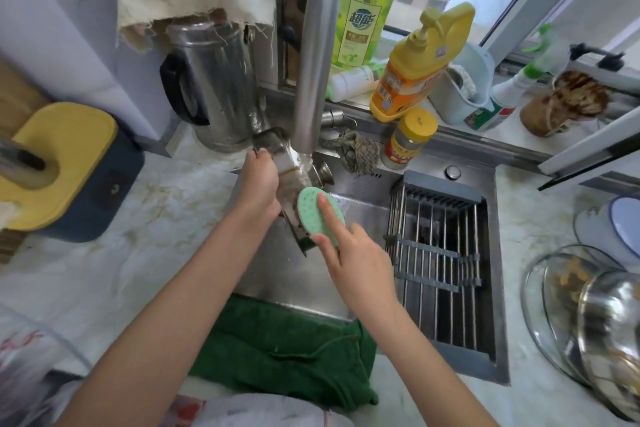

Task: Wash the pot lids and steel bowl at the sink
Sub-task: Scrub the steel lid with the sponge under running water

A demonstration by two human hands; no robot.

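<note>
My left hand (259, 180) grips the rim of a glass pot lid (287, 163), held on edge over the sink (349, 218) under running water from the tap (313, 80). My right hand (349, 256) holds a round green scrubber (317, 215) against the lid's face, index finger stretched across the pad. On the counter at the right lie another glass lid (543, 291) and a steel bowl (613, 322), both soiled.
A wire drying rack (440, 253) fills the sink's right half. A green towel (294, 354) hangs over the front edge. Detergent bottles (415, 69), a jar (408, 139) and a rag (358, 152) stand behind the sink. A steel kettle (214, 87) is at the back left.
</note>
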